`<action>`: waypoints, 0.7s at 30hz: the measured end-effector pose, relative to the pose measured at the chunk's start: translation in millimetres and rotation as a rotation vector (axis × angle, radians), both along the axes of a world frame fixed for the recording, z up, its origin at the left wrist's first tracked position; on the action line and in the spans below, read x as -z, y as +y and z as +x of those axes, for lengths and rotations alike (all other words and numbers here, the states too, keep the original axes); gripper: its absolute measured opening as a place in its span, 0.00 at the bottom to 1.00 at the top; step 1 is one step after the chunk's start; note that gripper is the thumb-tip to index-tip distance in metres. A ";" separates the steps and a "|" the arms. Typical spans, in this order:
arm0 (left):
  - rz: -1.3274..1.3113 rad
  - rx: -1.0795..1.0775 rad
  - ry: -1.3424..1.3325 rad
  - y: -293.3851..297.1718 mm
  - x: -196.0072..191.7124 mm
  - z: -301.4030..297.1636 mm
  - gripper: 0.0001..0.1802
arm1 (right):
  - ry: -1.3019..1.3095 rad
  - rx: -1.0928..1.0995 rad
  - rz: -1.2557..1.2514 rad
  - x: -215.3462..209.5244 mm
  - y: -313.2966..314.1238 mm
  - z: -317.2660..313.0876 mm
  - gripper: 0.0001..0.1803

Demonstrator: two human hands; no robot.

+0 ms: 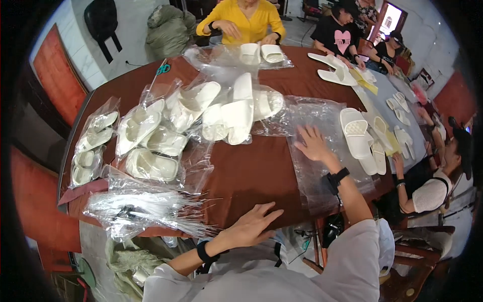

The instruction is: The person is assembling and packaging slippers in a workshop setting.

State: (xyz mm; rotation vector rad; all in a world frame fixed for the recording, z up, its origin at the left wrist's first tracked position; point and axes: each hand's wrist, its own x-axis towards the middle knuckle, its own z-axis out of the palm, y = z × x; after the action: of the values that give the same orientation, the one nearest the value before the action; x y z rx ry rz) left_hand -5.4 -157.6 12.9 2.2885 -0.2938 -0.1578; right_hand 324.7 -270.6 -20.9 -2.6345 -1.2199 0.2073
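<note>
My right hand [314,145] lies spread on a stack of flat clear plastic bags [319,183] at the right of the brown tabletop. Over the table's front edge hovers my left hand [251,223], fingers apart and holding nothing. White slippers [356,135] lie just right of the bags, some overlapping. Beyond my hands, more white slippers [240,113] are piled at the middle, partly on clear plastic. To the left sit several slippers in clear bags [146,126]. A bundle of thin clear strips [146,209] in plastic rests left of my left hand.
Across the table a person in yellow [250,22] has hands near a white slipper pair [261,53]. Other people work along the right side, by slippers [332,70] and a grey table section [380,90]. Teal-handled scissors [163,69] lie at the far left. A wooden chair [415,256] stands behind right.
</note>
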 end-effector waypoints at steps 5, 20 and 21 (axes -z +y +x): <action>-0.033 -0.091 -0.009 28.7 -10.5 -44.5 0.37 | -0.003 0.026 -0.303 -8.2 -3.5 -19.2 0.35; -0.155 -0.281 -0.037 68.9 -11.3 -103.8 0.34 | 0.145 -0.056 0.016 -72.7 62.3 -108.8 0.26; -0.157 -0.295 -0.046 69.6 -9.7 -104.7 0.34 | 0.188 -0.069 0.115 -73.4 72.8 -119.0 0.30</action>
State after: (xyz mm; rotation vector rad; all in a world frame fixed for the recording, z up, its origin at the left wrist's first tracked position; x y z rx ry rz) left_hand -110.1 -88.0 22.5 2.1523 0.0104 0.0671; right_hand 205.7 -197.8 52.5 -2.4162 -1.2221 0.3754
